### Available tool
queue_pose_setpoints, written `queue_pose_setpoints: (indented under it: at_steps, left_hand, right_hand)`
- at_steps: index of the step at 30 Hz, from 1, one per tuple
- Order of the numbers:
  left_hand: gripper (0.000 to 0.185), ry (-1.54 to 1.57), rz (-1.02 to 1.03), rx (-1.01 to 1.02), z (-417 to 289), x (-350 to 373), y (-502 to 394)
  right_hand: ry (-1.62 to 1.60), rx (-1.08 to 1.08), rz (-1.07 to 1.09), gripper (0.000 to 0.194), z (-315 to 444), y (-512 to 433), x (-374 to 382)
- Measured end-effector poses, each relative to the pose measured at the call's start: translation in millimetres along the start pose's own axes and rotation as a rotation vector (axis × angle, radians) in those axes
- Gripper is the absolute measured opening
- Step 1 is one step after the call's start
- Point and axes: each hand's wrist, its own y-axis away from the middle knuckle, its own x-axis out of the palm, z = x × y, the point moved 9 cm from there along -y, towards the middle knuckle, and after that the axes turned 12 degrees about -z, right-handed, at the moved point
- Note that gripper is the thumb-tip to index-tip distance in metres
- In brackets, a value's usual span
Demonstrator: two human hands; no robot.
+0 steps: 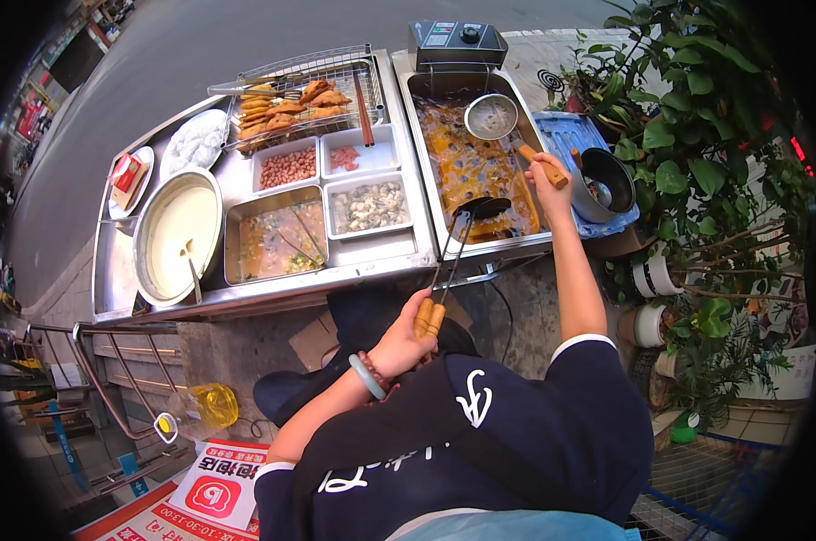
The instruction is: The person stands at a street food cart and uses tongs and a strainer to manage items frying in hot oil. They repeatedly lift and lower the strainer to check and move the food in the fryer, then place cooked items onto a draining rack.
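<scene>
Two long-handled ladles with wooden handles (429, 318) are gripped together in my left hand (395, 348). Their dark heads (487, 207) rest at the near end of the deep fryer (443, 250), at least partly in the oil; what they hold is not clear. My right hand (551, 189) grips the wooden handle of a round mesh skimmer (491, 116). The skimmer's head is over the far part of the fryer, and I cannot tell whether it touches the oil. Brown oil (458, 152) with bubbles or foam fills the fryer. Its control box (458, 44) stands at the far end.
On the steel cart left of the fryer are a batter bowl (178, 223), a steel pan of vegetable mix (272, 237), tubs of peanuts (287, 167) and shellfish (370, 206), and a wire rack (374, 88) of fried cakes. A pot (607, 186) and plants (685, 135) stand right.
</scene>
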Motion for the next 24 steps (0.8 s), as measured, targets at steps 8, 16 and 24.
queue_pose_setpoints:
  at_steps: [8,16,24]
  left_hand:
    - [0.083,0.006,-0.003,0.084,1,0,-5]
    - [0.083,0.027,-0.019,0.069,0,1,-5]
    - [0.080,0.147,-0.089,-0.114,-11,4,-8]
  right_hand:
    - [0.566,-0.628,0.190,0.018,43,29,4]
    - [0.289,-0.238,0.116,0.015,-9,34,29]
    - [-0.242,0.340,0.011,0.014,-43,34,44]
